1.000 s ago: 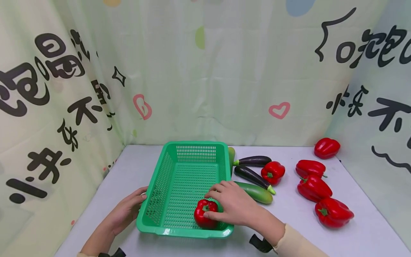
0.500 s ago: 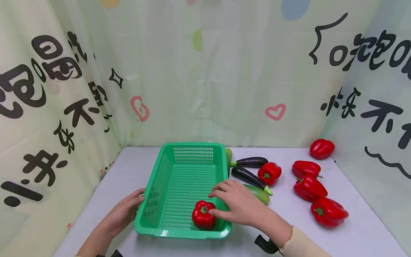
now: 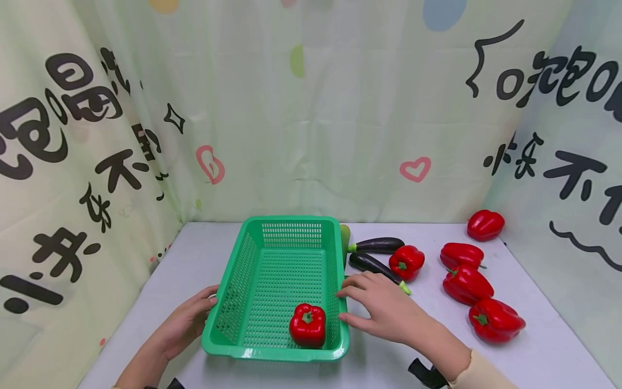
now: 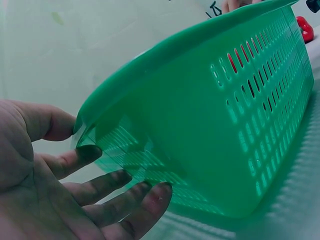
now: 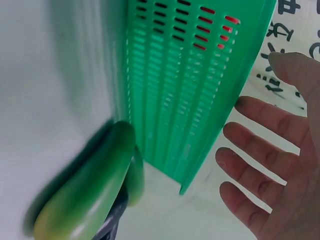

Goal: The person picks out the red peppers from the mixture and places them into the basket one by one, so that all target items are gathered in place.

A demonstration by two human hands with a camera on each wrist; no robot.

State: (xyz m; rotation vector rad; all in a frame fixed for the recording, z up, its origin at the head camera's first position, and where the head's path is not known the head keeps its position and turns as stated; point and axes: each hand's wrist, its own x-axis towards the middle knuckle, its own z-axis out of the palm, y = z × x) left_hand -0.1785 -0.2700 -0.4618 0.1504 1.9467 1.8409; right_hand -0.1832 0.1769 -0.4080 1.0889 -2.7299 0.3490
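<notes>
A green slotted plastic basket (image 3: 269, 353) stands on the table with one red bell pepper (image 3: 308, 326) inside, stem up, near its front right corner. My left hand (image 3: 184, 324) holds the basket's left rim; in the left wrist view, the thumb is at the rim and the fingers spread along the outer wall (image 4: 170, 115). At the right side, my right hand (image 3: 389, 309) hovers beside the rim with nothing in it. The right wrist view shows its fingers (image 5: 265, 117) loosely extended near the basket's edge, and a green cucumber-like vegetable (image 5: 90, 185) below.
Two eggplants (image 3: 376, 245) and another red bell pepper (image 3: 407, 262) lie right of the basket. A green vegetable (image 3: 345, 237) shows behind its right rim. Several more red bell peppers (image 3: 497, 321) line the table's right side. A printed curtain (image 3: 311, 135) surrounds the table.
My right hand has let go of the red bell pepper in the basket and moved right, out over the rim. The left hand stays on the basket. The view has shifted slightly.
</notes>
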